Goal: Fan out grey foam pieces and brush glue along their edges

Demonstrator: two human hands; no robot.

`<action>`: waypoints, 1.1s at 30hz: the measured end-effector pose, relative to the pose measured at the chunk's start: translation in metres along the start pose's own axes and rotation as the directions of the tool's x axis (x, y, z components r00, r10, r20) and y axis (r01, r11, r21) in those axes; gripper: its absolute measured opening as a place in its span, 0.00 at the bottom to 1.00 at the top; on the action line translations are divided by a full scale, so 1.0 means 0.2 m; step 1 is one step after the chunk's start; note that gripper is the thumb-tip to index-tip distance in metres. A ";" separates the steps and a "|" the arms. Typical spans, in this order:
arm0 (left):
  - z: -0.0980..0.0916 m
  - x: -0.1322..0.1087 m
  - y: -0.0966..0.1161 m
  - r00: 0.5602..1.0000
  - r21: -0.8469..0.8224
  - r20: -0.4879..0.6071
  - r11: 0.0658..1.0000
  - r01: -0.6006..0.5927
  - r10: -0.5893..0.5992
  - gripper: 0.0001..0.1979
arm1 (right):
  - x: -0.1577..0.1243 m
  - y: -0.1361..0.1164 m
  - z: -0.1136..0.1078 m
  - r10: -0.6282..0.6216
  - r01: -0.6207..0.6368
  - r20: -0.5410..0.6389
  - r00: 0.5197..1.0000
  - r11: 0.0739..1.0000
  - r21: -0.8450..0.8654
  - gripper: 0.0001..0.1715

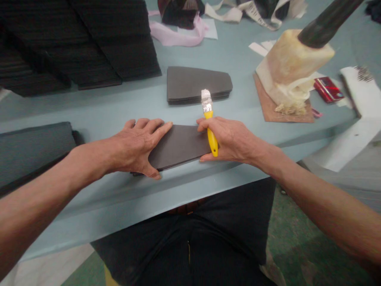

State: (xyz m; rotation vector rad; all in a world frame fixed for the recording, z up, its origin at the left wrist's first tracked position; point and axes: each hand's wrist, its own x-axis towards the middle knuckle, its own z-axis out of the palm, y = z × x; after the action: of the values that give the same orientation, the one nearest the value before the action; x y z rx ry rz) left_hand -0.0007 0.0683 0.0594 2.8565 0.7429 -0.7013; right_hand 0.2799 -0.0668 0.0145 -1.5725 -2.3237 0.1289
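A thin stack of dark grey foam pieces (181, 145) lies near the front edge of the blue-grey table (98, 107). My left hand (138, 145) rests on its left end, fingers stretched flat on top and thumb against the front edge. My right hand (229, 139) grips the right end of the stack and also holds a yellow-handled brush (210, 127). The brush's pale bristles point away from me, its handle lying across my palm.
A second grey foam stack (196, 84) lies behind the brush. Black sheet piles (83, 43) fill the far left, another dark stack (32, 149) sits at left. A glue-caked block (293, 65) on brown card, a red object (327, 88) and white paper stand right.
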 end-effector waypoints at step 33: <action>0.41 -0.57 -0.14 0.884 -0.538 -0.291 0.827 0.166 -0.367 0.52 | -0.05 -0.02 -0.01 -0.054 0.054 0.013 0.998 0.996 -0.076 0.32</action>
State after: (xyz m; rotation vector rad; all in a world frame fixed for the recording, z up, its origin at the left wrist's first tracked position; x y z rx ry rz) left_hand -0.1361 0.0246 0.0402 2.4326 1.2015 0.0629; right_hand 0.2811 -0.0773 0.0156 -1.5463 -2.4037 0.0357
